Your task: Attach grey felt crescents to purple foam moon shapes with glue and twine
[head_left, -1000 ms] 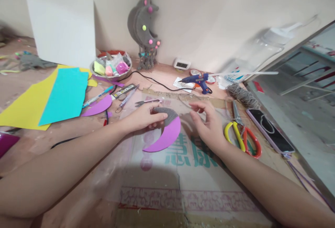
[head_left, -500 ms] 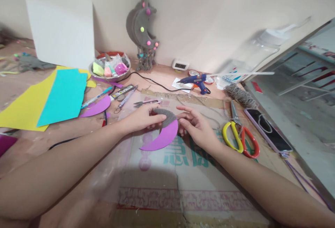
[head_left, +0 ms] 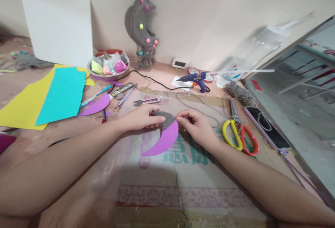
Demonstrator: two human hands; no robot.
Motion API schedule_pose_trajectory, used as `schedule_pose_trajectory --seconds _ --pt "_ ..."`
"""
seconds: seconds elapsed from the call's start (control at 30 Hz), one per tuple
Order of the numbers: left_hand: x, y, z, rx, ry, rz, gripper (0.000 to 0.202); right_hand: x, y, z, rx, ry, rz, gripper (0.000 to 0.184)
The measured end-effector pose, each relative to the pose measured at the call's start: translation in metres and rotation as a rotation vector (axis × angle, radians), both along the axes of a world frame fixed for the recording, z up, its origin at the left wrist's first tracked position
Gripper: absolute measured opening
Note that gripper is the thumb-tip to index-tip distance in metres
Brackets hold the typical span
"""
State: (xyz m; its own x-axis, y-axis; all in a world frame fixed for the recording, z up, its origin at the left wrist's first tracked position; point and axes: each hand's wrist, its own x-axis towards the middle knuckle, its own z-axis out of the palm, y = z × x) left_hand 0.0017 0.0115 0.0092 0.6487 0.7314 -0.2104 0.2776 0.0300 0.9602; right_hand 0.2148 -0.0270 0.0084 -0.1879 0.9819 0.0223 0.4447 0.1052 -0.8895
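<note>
A purple crescent (head_left: 164,139) of foam or card is held over the cardboard-covered table, its upper part wrapped in grey yarn (head_left: 166,118). My left hand (head_left: 145,116) is closed on the wrapped end, thumb on top and fingers underneath. At the crescent's right edge my right hand (head_left: 195,125) pinches the grey yarn where the wrapping ends; the strand between the fingertips is barely visible. The lower purple tip points left and is bare. A loose length of yarn curves across the table behind my right hand toward the yarn skein (head_left: 240,93).
Scissors (head_left: 239,130) and a phone (head_left: 268,127) lie to the right. A blue glue gun (head_left: 195,80), thread snips (head_left: 146,101) and a bowl (head_left: 90,70) of clay packs are behind. Yellow and cyan sheets (head_left: 61,95) lie left. A grey crescent ornament (head_left: 142,22) hangs on the wall.
My right fingers, spread before, have come together in a pinch at the crescent's edge. The crescent's purple tip has shifted slightly down and right. The left hand keeps its hold.
</note>
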Motion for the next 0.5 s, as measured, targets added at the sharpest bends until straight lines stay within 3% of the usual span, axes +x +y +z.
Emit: schedule_pose_trajectory --seconds 0.5 --pt "-0.0024 0.0006 0.0042 0.014 0.026 -0.047 0.024 -0.0008 0.0005 -0.0004 -0.022 0.021 0.001 0.018"
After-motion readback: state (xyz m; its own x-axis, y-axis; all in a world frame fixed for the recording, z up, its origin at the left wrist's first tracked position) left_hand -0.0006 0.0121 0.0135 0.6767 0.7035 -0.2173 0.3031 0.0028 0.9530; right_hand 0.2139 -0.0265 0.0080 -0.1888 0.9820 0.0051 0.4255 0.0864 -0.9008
